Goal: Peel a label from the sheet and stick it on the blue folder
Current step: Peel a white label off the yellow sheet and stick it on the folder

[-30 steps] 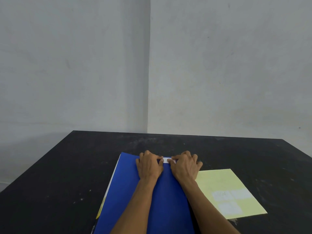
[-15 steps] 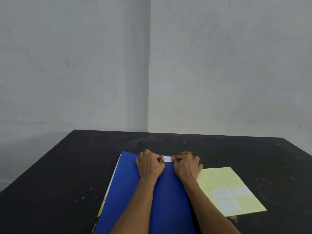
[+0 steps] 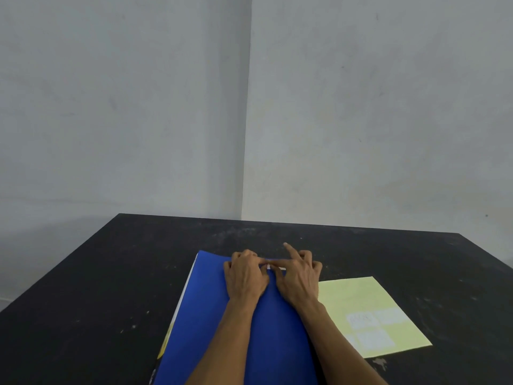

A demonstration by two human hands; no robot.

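Observation:
The blue folder (image 3: 211, 315) lies flat on the black table, running away from me. A small white label (image 3: 280, 268) sits near the folder's far edge, mostly covered by my fingers. My left hand (image 3: 245, 276) is curled, its fingertips pinning the label's left end. My right hand (image 3: 299, 279) rests beside it with the thumb lying along the label, the index finger lifted off and the fingers spread. The pale yellow label sheet (image 3: 361, 295) lies to the right of the folder, with a few white labels (image 3: 372, 326) on it.
The black table (image 3: 111, 287) stands in a corner between two grey walls. White and yellow edges (image 3: 165, 343) stick out under the folder's left side. The table's right edge slants close to the sheet.
My right hand slid left over the label until it touches my left hand, and its index finger lifted. The visible strip of label between the hands shrank. Folder and sheet stayed put.

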